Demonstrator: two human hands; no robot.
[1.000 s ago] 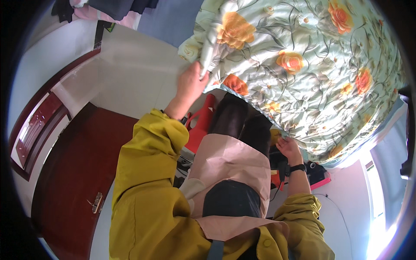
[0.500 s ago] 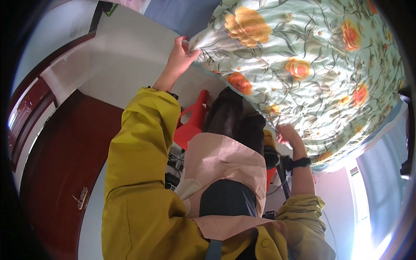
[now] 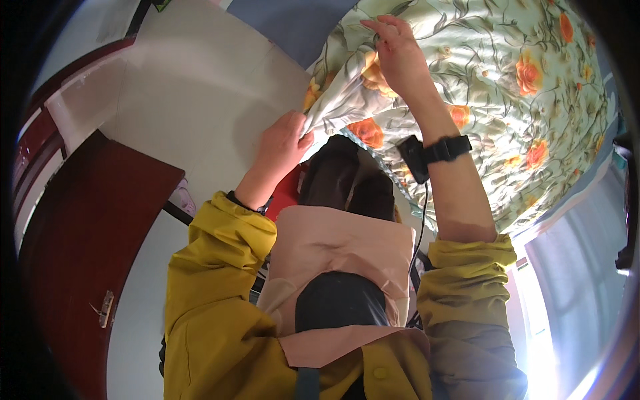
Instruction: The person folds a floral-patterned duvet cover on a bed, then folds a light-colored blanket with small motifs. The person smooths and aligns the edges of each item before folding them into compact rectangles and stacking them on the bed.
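A pale green bedspread (image 3: 490,73), printed with orange roses and dark leaves, spreads across the upper right in soft wrinkles. At its near left corner my left hand (image 3: 283,141) is closed on the gathered fabric, which is pulled into folds running up from the fist. My right hand (image 3: 402,59) reaches over the upper left part of the bedspread. Its fingers are stretched out and nothing shows in them; whether they touch the cloth I cannot tell. A black strap with a small device and cable (image 3: 427,157) sits on my right wrist.
A dark red door (image 3: 93,233) with a metal handle stands at the left. Pale floor tiles (image 3: 193,87) lie beyond my left arm, and a blue-grey surface (image 3: 287,27) is at the top. Part of a red object (image 3: 285,193) shows beside my legs. Bluish curtains (image 3: 573,247) hang at the right.
My right hand has moved up and left from the bedspread's near edge to over its upper left part. My left hand has come nearer, drawing the corner into folds.
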